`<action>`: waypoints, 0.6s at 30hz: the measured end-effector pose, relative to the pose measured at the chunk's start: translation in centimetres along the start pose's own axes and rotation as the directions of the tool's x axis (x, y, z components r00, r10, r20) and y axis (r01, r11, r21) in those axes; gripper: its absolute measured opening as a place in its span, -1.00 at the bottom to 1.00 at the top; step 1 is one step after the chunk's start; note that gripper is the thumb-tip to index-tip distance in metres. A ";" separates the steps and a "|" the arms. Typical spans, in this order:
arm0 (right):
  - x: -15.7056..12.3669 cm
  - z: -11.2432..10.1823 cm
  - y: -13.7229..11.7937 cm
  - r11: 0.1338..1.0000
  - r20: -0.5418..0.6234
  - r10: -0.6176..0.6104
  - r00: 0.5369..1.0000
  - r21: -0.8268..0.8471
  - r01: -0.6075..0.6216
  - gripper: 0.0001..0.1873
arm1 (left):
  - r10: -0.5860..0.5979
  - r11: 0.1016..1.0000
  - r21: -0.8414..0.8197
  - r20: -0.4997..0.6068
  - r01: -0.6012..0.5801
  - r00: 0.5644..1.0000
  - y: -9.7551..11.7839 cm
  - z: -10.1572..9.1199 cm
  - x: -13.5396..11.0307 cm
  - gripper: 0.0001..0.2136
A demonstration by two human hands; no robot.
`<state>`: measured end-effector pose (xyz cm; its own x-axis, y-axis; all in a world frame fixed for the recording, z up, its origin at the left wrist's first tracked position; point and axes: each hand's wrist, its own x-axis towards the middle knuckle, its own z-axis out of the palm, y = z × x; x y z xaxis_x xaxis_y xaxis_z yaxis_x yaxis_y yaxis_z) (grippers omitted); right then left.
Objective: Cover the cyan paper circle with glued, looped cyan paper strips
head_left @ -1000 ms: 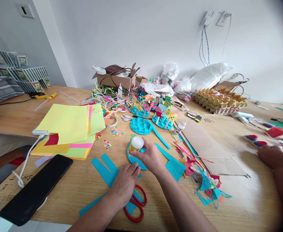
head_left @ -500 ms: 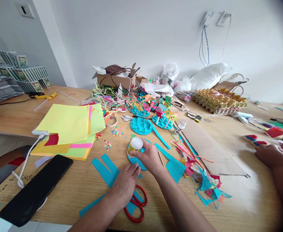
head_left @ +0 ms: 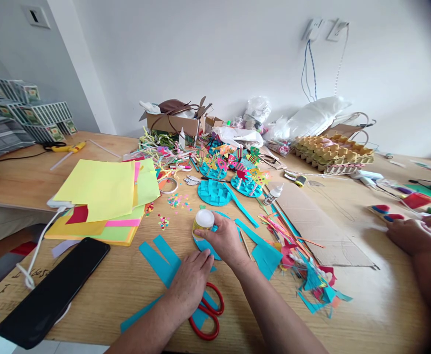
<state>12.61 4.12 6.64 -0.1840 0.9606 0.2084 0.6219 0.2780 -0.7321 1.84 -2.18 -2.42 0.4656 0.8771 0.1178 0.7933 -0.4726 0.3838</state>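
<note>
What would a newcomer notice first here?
Probably the bright yellow sheet topping the paper stack at left, with a black device in front of it. Next, the red-handled scissors by the left hand, and the right hand holding a white-topped container over a blue disc. Behind, colorful cutouts sit on more blue discs.

both forearms enter from the bottom edge of the head view, bare, converging toward the middle. left forearm [head_left: 151,322] slants up and to the right; left wrist [head_left: 174,297] nearly straight. left hand [head_left: 191,273] low, palm down, back of hand facing the camera, fingers close together and directed forward-right; its grip underneath is hidden. right forearm [head_left: 277,307] slants up and to the left, reaching farther forward. right hand [head_left: 225,241] curled in a grip, thumb [head_left: 203,234] extended leftward, index finger arched above it. left fingertips just beside right palm; contact unclear.
</note>
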 end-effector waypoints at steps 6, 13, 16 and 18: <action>0.2 0.2 0.1 0.999 -0.015 0.000 1.000 -0.034 0.000 -0.81 | 0.000 1.000 0.017 0.005 0.000 1.000 0.1 -0.1 0.1 -0.72; 0.1 0.5 0.3 0.998 -0.037 -0.032 0.999 -0.051 0.030 -0.82 | 0.005 1.000 -0.008 -0.006 -0.005 1.000 -0.1 0.2 0.1 -0.72; 0.0 0.4 0.3 0.999 -0.026 -0.028 0.999 -0.033 0.027 -0.82 | -0.002 1.000 -0.003 -0.011 0.002 1.000 -0.2 0.4 0.1 -0.72; 0.1 0.4 0.3 0.999 -0.015 -0.024 1.000 -0.026 0.024 -0.82 | 0.004 1.000 0.010 -0.013 -0.004 1.000 -0.2 0.5 0.1 -0.72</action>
<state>12.48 4.26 6.14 -0.1877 0.9536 0.2356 0.6369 0.3007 -0.7099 1.89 -2.07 -2.97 0.4641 0.8760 0.1311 0.7952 -0.4773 0.3739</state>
